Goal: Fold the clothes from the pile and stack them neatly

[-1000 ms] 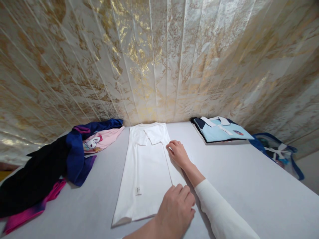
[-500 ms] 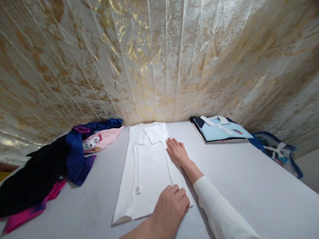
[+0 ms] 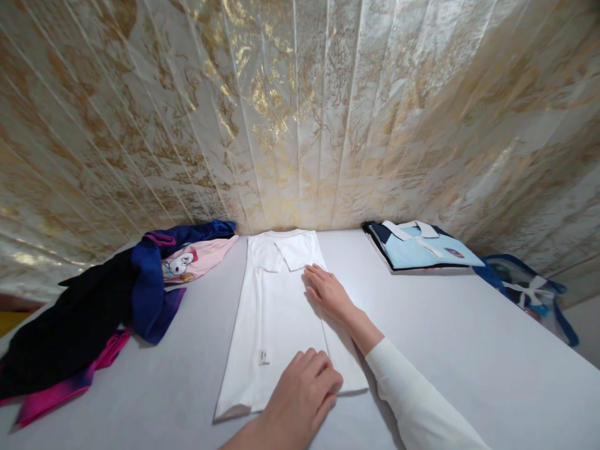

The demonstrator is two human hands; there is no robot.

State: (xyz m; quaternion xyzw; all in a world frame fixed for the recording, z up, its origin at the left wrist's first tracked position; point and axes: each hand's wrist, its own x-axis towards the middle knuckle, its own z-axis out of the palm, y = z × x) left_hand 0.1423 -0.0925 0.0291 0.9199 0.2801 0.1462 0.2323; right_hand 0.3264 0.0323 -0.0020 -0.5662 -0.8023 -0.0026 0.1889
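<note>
A white T-shirt (image 3: 285, 325) lies face down in the middle of the table. Its sides and sleeves are folded inward, the neckline is at the far end, and a small label shows near the hem. My right hand (image 3: 328, 292) rests open on its right part, just below the folded sleeve, fingers extended. Nearer to me, my left hand (image 3: 302, 390) touches the shirt close to the hem. The left fingers are loosely bent with the thumb apart, and no cloth shows bunched in them; the fingertips are partly hidden.
On the left is a loose heap of clothes (image 3: 79, 312), black, blue and pink. A stack of folded clothes (image 3: 417, 247), light blue polo shirt on top, sits at the back right. Beside it is a clear bag with blue edging (image 3: 529, 290). A gold-patterned curtain (image 3: 300, 112) hangs behind the table.
Both hands have slid a little to the left across the shirt, away from its right edge. The view has shifted slightly, and the shirt keeps its folded shape.
</note>
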